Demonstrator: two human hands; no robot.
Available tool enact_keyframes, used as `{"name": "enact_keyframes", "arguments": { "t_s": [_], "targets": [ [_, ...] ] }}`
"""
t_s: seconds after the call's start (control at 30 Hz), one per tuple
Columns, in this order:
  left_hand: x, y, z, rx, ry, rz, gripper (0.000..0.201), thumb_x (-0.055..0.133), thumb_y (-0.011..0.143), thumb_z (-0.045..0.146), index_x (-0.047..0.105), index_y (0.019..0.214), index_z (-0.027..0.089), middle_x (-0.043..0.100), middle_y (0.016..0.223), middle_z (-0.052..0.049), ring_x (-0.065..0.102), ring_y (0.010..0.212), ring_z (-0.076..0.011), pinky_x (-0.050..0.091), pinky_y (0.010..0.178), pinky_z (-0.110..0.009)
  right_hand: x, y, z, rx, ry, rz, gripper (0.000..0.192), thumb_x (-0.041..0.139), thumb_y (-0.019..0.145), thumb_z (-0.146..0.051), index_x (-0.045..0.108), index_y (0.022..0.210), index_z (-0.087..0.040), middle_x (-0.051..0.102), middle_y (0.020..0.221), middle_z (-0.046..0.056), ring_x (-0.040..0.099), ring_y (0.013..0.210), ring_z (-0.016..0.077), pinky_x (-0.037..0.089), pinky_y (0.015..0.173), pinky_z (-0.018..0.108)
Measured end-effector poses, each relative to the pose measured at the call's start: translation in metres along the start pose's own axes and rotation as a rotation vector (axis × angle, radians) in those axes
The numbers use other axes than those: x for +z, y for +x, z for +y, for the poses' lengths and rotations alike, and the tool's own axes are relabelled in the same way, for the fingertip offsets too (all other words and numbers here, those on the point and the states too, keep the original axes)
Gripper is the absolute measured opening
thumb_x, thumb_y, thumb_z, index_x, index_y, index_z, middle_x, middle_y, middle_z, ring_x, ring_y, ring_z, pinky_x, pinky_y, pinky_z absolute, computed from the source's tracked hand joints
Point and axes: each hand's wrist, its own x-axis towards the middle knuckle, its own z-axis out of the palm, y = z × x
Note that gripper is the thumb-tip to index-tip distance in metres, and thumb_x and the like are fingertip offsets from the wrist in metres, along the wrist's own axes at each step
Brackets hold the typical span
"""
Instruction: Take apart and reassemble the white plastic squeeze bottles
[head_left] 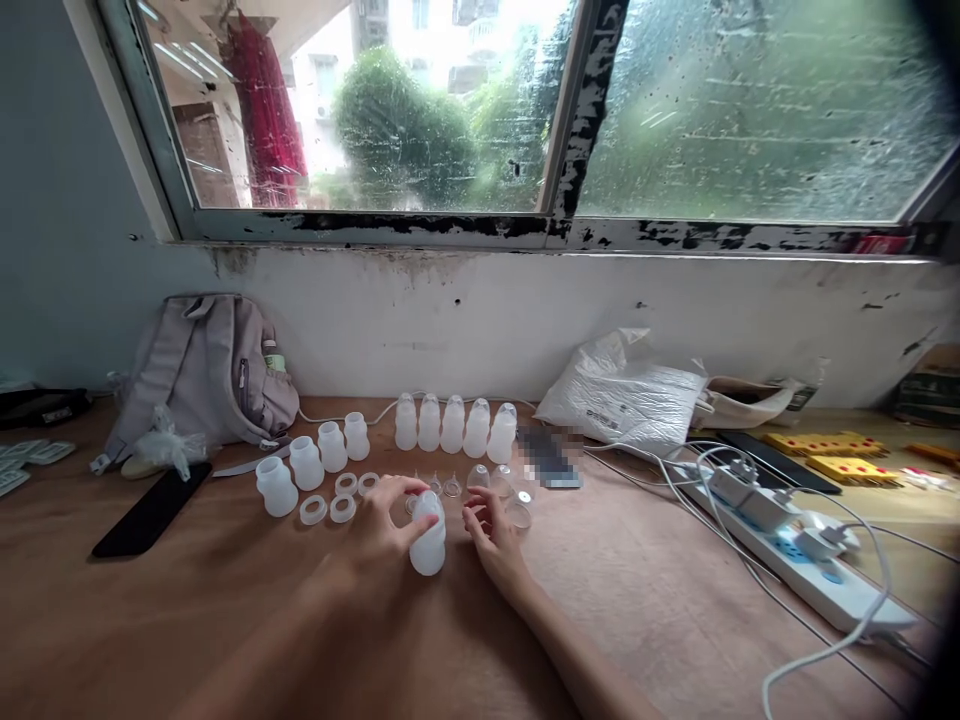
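My left hand (388, 520) is closed around the upper part of a white translucent baby bottle (428, 548), which is roughly upright over the table in front of me. Just right of it, my right hand (493, 530) holds nothing that I can see; its fingers are slightly bent and apart, close to several clear dome caps (503, 476). Several open bottle bodies (305, 463) stand in a slanting row to the left. White collar rings (313, 510) lie in front of them. Clear teats (451, 486) sit beyond my hands, partly hidden. Behind these, several capped bottles (452, 425) form a row.
A phone (555, 470) lies right of the capped bottles. A black slab (152, 510) and a grey backpack (206, 370) are at left. Toward the right are a silvery plastic bag (622, 395), a white power strip (806, 570) and loose cables. A wall with a window rises behind.
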Motion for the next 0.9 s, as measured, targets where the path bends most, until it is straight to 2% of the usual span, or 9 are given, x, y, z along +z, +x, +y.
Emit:
{"name": "enact_keyframes", "arguments": {
  "t_s": [0.07, 0.2, 0.3, 0.37, 0.47, 0.57, 0.73, 0.9],
  "targets": [
    [-0.011, 0.012, 0.0, 0.0, 0.048, -0.008, 0.023, 0.059, 0.07, 0.036, 0.058, 0.088, 0.021, 0.061, 0.085, -0.002, 0.056, 0.081, -0.0166, 0.044, 0.075, -0.03, 0.0, -0.001, 0.0, 0.004, -0.012, -0.007, 0.027, 0.048, 0.079, -0.038, 0.047, 0.1, -0.021, 0.052, 0.082, 0.003, 0.051, 0.061, 0.013, 0.045, 0.054, 0.026],
    [-0.039, 0.048, -0.009, -0.01, 0.181, 0.107, 0.027, 0.054, 0.072, 0.044, 0.058, 0.086, 0.021, 0.062, 0.083, -0.001, 0.057, 0.08, -0.0171, 0.043, 0.073, -0.029, 0.002, -0.002, 0.001, -0.002, -0.053, -0.022, 0.025, 0.045, 0.081, -0.037, 0.047, 0.099, -0.02, 0.052, 0.079, 0.003, 0.05, 0.057, 0.012, 0.044, 0.051, 0.025],
    [-0.055, 0.083, -0.024, -0.041, 0.319, 0.167, 0.031, 0.054, 0.069, 0.048, 0.059, 0.083, 0.021, 0.063, 0.081, -0.001, 0.057, 0.079, -0.0182, 0.043, 0.071, -0.029, 0.003, -0.002, 0.0, -0.023, -0.093, -0.031, 0.024, 0.043, 0.082, -0.036, 0.047, 0.098, -0.019, 0.052, 0.078, 0.002, 0.049, 0.055, 0.0113, 0.043, 0.052, 0.024],
    [-0.058, 0.105, -0.037, -0.082, 0.404, 0.165, 0.032, 0.055, 0.068, 0.05, 0.059, 0.083, 0.022, 0.064, 0.081, -0.001, 0.058, 0.08, -0.0183, 0.042, 0.071, -0.027, 0.004, -0.002, 0.0, -0.038, -0.123, -0.032, 0.023, 0.042, 0.082, -0.035, 0.047, 0.097, -0.018, 0.052, 0.078, 0.003, 0.05, 0.056, 0.0112, 0.044, 0.053, 0.024],
    [-0.053, 0.128, -0.059, -0.165, 0.549, 0.158, 0.033, 0.054, 0.068, 0.051, 0.059, 0.084, 0.022, 0.065, 0.082, -0.001, 0.058, 0.082, -0.019, 0.041, 0.073, -0.028, 0.004, -0.002, 0.001, -0.059, -0.157, -0.03, 0.022, 0.041, 0.082, -0.033, 0.047, 0.097, -0.018, 0.053, 0.077, 0.003, 0.051, 0.057, 0.0114, 0.044, 0.054, 0.024],
    [-0.043, 0.139, -0.077, -0.227, 0.633, 0.146, 0.034, 0.052, 0.068, 0.052, 0.059, 0.084, 0.022, 0.065, 0.081, -0.002, 0.058, 0.082, -0.021, 0.039, 0.074, -0.031, 0.005, -0.001, 0.002, -0.08, -0.188, -0.02, 0.021, 0.041, 0.082, -0.032, 0.048, 0.096, -0.018, 0.054, 0.076, 0.003, 0.051, 0.056, 0.0115, 0.045, 0.055, 0.024],
    [-0.028, 0.141, -0.096, -0.27, 0.676, 0.157, 0.031, 0.052, 0.068, 0.049, 0.059, 0.081, 0.022, 0.065, 0.078, -0.005, 0.057, 0.083, -0.0248, 0.036, 0.078, -0.037, 0.005, -0.001, 0.001, -0.084, -0.223, -0.026, 0.019, 0.041, 0.082, -0.03, 0.049, 0.095, -0.017, 0.055, 0.077, 0.004, 0.052, 0.057, 0.0125, 0.045, 0.056, 0.025],
    [-0.021, 0.14, -0.105, -0.289, 0.706, 0.179, 0.033, 0.048, 0.071, 0.048, 0.058, 0.086, 0.02, 0.065, 0.081, -0.007, 0.056, 0.085, -0.0257, 0.035, 0.078, -0.038, 0.004, 0.0, 0.003, -0.085, -0.234, -0.039, 0.018, 0.04, 0.082, -0.027, 0.048, 0.094, -0.017, 0.054, 0.077, 0.004, 0.052, 0.058, 0.0127, 0.045, 0.057, 0.025]
  ]
}}
